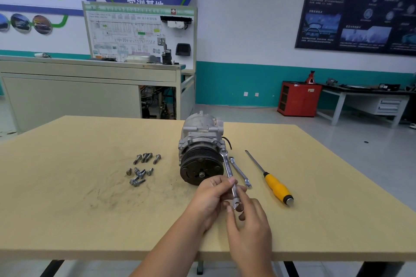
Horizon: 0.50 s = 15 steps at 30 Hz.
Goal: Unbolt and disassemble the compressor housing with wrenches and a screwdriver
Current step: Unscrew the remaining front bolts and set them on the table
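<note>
The grey compressor (200, 141) lies on the wooden table (78, 198), its black pulley facing me. A long steel wrench (227, 167) has its far end on a bolt at the housing's right side. My left hand (211, 198) pinches the wrench's shaft near its middle. My right hand (249, 222) holds the wrench's near open end with its fingertips. A second, smaller wrench (240, 172) lies on the table just right of the first. A screwdriver (273, 181) with a yellow handle lies further right.
Several loose bolts (141, 170) lie in a cluster on the table left of the compressor. Behind the table stand a grey training bench (90, 87), a red cabinet (298, 99) and a workbench (369, 101) along the wall.
</note>
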### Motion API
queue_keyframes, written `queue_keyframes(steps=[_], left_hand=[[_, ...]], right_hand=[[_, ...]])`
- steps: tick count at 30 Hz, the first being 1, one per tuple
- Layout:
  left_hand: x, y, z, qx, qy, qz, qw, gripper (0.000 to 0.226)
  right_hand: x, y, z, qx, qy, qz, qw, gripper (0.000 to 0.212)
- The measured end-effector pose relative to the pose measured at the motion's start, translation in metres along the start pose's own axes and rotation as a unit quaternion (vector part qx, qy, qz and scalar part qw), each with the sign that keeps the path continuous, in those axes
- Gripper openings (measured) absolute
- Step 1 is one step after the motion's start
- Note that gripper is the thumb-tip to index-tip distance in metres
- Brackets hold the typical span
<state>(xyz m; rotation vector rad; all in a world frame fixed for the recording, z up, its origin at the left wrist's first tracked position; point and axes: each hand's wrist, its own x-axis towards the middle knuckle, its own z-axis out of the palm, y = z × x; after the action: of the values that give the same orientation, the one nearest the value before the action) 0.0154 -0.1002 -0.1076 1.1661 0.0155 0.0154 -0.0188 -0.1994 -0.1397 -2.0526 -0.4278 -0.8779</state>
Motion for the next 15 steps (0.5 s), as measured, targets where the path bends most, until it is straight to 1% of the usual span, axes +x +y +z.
queue_keyframes(steps=[2,3,5,6,7,10,15], left_hand=[[0.0002,0.0,0.0002,0.011,-0.001,0.013,1.0,0.014],[0.0003,0.0,0.0002,0.013,-0.002,0.015,1.0,0.014],[-0.0003,0.0002,0.0002,0.0,-0.009,0.014,1.0,0.014],[-0.0008,0.0009,0.0002,-0.005,-0.013,0.011,1.0,0.015],[-0.0014,0.0018,0.0003,-0.006,-0.016,0.008,1.0,0.016],[-0.0017,0.0027,0.0004,-0.01,-0.02,0.004,1.0,0.016],[0.0006,0.001,0.0016,-0.02,-0.017,-0.007,1.0,0.015]], right_hand=[[-0.0015,-0.0029,-0.0001,0.029,0.004,0.036,0.999,0.054],[-0.0018,-0.0042,-0.0003,0.044,0.01,0.067,0.997,0.052],[-0.0009,-0.0046,-0.0004,0.062,0.007,0.135,0.989,0.034],[0.0001,-0.0044,-0.001,0.058,-0.001,0.153,0.986,0.025],[0.0011,-0.0042,-0.0015,0.047,-0.012,0.16,0.986,0.022],[0.0025,-0.0048,-0.0025,0.031,-0.036,0.156,0.987,0.02],[0.0023,-0.0016,-0.0011,0.06,-0.019,0.154,0.986,0.01]])
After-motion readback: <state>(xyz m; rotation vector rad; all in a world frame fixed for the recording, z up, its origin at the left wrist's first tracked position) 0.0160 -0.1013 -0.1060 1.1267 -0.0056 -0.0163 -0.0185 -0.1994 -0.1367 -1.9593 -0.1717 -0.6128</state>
